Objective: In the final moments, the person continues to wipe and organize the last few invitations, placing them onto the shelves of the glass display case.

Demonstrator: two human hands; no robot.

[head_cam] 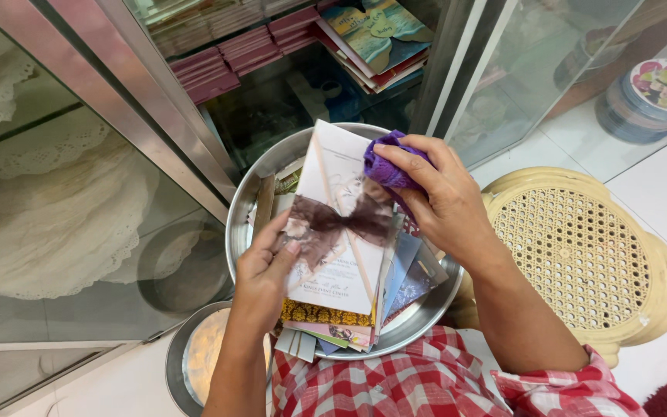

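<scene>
While we look down from the head camera, our left hand [260, 282] grips a white card [341, 224] (tied with a brown sheer bow [337, 222]) over a metal basin [252, 193] of cards, and our right hand [441, 197] presses a bunched purple cloth [386, 166] against its top edge.

A person's left hand [260, 274] grips a white card [339, 224] tied with a brown sheer bow [333, 222], held over a round metal basin [260, 179] full of cards, while the right hand [434, 197] presses a purple cloth [386, 164] to the card's upper edge; a cream woven stool [580, 255] stands just right of the basin
</scene>
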